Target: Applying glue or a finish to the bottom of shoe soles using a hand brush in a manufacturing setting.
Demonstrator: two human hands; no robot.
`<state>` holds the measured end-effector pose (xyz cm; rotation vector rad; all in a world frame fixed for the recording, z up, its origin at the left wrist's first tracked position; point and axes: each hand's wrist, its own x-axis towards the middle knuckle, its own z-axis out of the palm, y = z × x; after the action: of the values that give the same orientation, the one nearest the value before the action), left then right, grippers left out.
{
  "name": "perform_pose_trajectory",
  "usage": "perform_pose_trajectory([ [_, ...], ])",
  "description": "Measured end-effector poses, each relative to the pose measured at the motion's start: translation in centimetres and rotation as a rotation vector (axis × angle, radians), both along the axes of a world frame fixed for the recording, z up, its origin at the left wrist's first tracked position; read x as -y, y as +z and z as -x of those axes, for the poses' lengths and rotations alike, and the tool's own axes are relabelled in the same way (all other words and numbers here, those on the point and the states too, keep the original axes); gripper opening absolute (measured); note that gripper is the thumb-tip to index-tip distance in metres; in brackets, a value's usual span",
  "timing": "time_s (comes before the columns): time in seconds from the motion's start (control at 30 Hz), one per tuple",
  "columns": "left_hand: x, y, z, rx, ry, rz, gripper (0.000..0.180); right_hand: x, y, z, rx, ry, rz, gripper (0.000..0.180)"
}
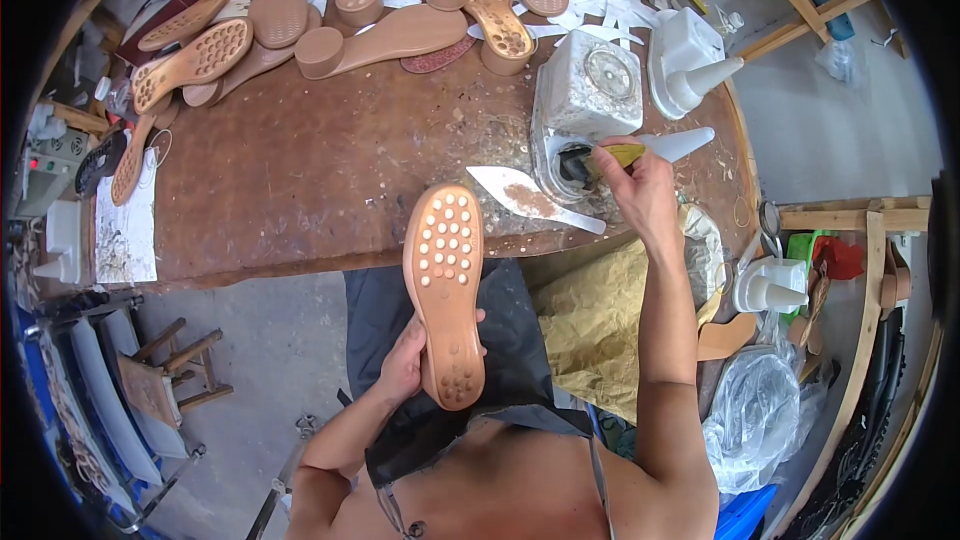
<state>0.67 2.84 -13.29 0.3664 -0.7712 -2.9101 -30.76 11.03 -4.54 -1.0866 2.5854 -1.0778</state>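
Note:
A tan shoe sole [447, 290] is held upright in front of my apron by my left hand [404, 358], whose fingers are wrapped round its narrower part. White dots fill the hollows at its wide end, and the hollows at the other end look bare. At the table's right, my right hand [642, 190] pinches the yellow handle of a brush [625, 153]. The brush's dark end is in the round opening of a white plastic glue pot [546, 172]. Beside the pot lies a stained white sole-shaped sheet [525, 195].
Several tan soles [400, 38] are heaped along the back of the brown table [300, 160] among white strips. A second white spouted container [685, 55] stands at the back right. Brown paper [590, 315] hangs at the front edge. A wooden stool [165, 375] is at the lower left.

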Motion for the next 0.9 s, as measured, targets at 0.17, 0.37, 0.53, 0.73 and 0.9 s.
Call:
perform_pose_trajectory([
  [0.17, 1.5, 1.6, 1.8, 0.020, 0.067, 0.020, 0.061, 0.6, -0.1, -0.4, -0.038, 0.006, -0.017, 0.018],
  [0.37, 3.0, 2.9, 2.8, 0.042, 0.069, 0.045, 0.064, -1.0, 1.4, -0.6, 0.161, -0.099, 0.110, 0.017],
  [0.53, 3.4, 3.9, 3.2, 0.006, 0.074, 0.075, 0.062, -1.8, 1.1, -0.4, 0.183, -0.128, 0.065, 0.018],
  [0.73, 3.0, 6.5, 4.4, -0.112, 0.040, 0.030, 0.062, -4.5, 1.2, -0.2, 0.291, -0.184, 0.207, 0.016],
  [0.9, 2.1, 10.0, 4.6, -0.107, -0.038, 0.042, 0.068, -3.9, 4.6, -5.7, 0.592, -0.003, 0.775, 0.018],
])
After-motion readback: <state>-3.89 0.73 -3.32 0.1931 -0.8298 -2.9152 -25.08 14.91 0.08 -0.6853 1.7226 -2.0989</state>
